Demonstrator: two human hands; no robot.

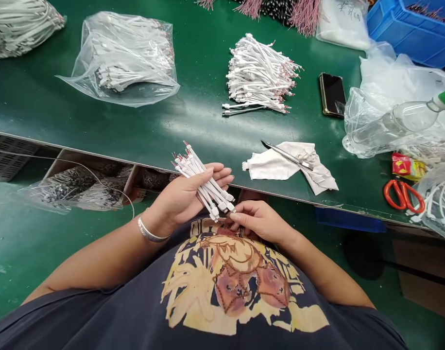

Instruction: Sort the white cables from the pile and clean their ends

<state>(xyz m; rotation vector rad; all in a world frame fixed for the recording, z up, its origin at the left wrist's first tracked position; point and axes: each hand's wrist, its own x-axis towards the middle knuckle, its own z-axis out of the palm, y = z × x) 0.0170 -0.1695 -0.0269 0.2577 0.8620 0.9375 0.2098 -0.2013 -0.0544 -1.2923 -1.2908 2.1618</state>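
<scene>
Got cables (208, 190) thumbed onto a flattish left hand (183, 198) by the counter's near edge (281, 192), plus a curled right hand (259, 218) at their tips, can't tell if pinching. Could spill some by easing off.

No text can be read with certainty. At the upper right of the frame, dark handwritten strokes stand on a white plastic bag (341, 30), too small and slanted to make out. At the right of the frame, a red and yellow packet (408, 166) bears printing, also too small to read.
</scene>
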